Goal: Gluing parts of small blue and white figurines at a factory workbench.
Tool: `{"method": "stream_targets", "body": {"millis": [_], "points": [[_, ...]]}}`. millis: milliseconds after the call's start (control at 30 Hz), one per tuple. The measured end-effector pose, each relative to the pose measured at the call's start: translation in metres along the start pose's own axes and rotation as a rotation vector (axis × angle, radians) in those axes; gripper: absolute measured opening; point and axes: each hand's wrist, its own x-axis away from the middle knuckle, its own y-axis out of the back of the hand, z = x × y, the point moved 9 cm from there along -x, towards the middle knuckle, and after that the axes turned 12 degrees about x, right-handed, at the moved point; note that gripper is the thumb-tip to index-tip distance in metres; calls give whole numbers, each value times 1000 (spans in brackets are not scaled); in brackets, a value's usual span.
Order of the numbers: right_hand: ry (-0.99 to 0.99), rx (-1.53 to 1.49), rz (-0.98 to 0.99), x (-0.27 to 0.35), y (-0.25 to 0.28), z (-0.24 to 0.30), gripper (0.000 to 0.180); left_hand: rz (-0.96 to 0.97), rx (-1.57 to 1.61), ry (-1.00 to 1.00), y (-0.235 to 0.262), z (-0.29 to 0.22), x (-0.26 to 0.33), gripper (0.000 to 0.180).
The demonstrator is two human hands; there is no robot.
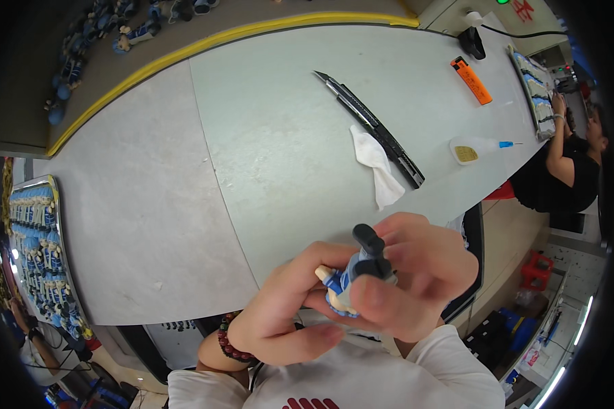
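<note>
Close to my chest, just off the table's near edge, I hold a small toy figurine (344,281) in blue and grey with black shoes. Its shoes point up and away from me, and its head end is low between my hands. The fingers of my left hand (283,300) close round its body from the left. My right hand (426,276) grips it from the right, with the thumb pressed on its grey legs. Part of the figurine is covered by my fingers. Beyond my hands lie a black utility knife (372,126) and a crumpled white cloth (375,167), which touch.
On the table (136,184) are an orange lighter (471,80) and a small glue bottle (467,150) with a blue needle tip. Trays of figurines (39,255) stand at the left and far right. More figurines (140,34) lie on the yellow-edged shelf. A co-worker (566,163) sits at the right.
</note>
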Motion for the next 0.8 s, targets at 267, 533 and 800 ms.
{"method": "stream_targets", "body": {"millis": [267, 533, 800], "points": [[32, -32, -256, 7, 2, 6, 36, 14, -43, -6, 1, -4, 4, 49], [89, 35, -488, 18, 4, 7, 18, -35, -232, -93, -3, -13, -1, 43], [75, -285, -420, 33, 24, -17, 27, -110, -319, -167, 1, -12, -5, 42]]}}
